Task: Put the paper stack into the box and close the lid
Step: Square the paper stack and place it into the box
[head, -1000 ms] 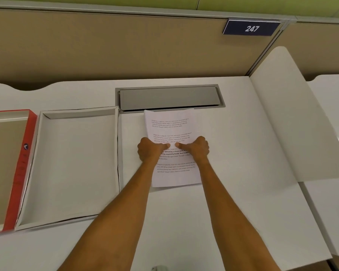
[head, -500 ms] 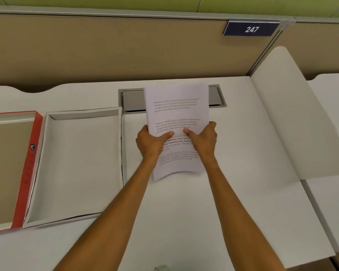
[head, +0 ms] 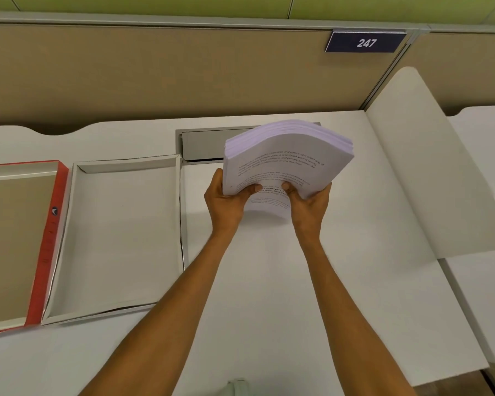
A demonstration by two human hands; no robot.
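Note:
A thick stack of printed white paper (head: 289, 161) is held up above the desk, bowed upward with its far edge fanned. My left hand (head: 226, 201) grips its lower left side and my right hand (head: 309, 204) its lower right side, thumbs on the top sheet. To the left lies the open white box (head: 120, 232), empty, on the desk. Left of that box lies the red-sided lid (head: 50, 241), inside facing up, partly cut off by the frame edge.
A grey cable hatch (head: 203, 144) is set into the white desk (head: 269, 295) behind the paper. A beige partition with a "247" sign (head: 365, 42) stands at the back. A white curved divider (head: 429, 172) rises on the right.
The paper stack lay flat on the desk under both hands; the hands have gripped it, lifted it and tilted it up, so it now bends in the air.

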